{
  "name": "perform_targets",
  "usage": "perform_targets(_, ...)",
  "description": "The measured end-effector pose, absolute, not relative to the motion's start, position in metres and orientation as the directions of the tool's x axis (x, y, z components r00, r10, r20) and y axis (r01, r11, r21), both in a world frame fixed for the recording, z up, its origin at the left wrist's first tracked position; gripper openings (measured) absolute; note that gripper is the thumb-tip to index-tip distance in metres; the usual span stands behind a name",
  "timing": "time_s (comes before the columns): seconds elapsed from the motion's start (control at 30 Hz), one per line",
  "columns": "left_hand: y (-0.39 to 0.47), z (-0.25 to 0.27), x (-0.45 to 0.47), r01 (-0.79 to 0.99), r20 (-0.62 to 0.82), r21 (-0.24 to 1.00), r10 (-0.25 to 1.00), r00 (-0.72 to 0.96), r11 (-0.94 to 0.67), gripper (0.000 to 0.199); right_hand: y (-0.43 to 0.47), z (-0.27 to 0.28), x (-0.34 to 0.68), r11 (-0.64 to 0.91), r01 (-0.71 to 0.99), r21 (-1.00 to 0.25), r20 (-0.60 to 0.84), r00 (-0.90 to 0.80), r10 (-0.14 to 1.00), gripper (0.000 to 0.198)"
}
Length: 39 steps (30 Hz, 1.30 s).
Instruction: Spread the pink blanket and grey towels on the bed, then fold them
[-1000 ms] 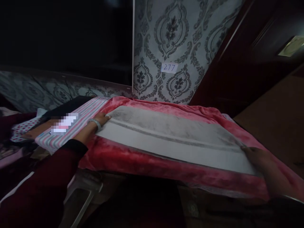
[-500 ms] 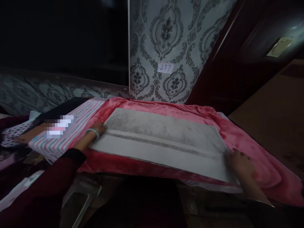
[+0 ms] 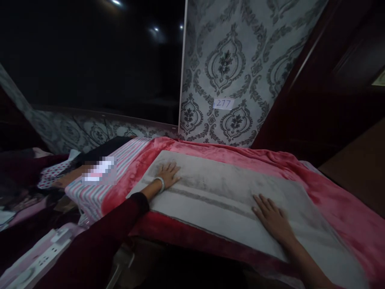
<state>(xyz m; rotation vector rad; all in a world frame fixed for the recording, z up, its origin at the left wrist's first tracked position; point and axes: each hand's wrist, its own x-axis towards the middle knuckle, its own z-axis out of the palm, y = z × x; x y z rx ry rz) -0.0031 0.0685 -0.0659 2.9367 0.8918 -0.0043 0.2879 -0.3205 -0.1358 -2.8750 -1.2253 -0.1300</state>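
A pale grey plush cloth with a darker stripe along it lies flat over a pink plush blanket. On the cloth's left part, my left hand rests palm down with fingers spread, a bracelet at its wrist. My right hand lies flat on the right half, fingers stretched out and pointing to the far side. Neither hand grips anything. Whether the cloth is one layer or folded, I cannot tell.
A striped cloth shows left of the blanket. Piled clothes and a white power strip are further left. Behind stand a large dark screen and a patterned wall with a paper label reading 277.
Both hands have left the cloth's side edges and moved inward onto its top, fingers opening out flat. The cloth now reaches farther right. The view has shifted, too.
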Motion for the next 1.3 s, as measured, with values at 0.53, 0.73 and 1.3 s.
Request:
perform_targets(0.53,0.099,-0.065,-0.058,0.768,0.005,0.058,0.769,0.639,-0.638,0.064,-0.341,-0.148,0.303,-0.754,0.657,-0.009,0.176,0.743,0.645,0.071)
perform_targets(0.73,0.086,-0.059,-0.082,0.769,-0.062,0.09,0.767,0.639,-0.633,0.067,-0.344,-0.149,0.304,-0.758,0.652,-0.015,0.161,0.75,0.642,0.075)
perform_targets(1.3,0.023,-0.081,-0.115,0.698,0.126,0.19,0.722,0.68,-0.69,0.065,-0.026,-0.065,0.101,0.079,0.981,-0.175,0.037,-0.074,0.997,0.057)
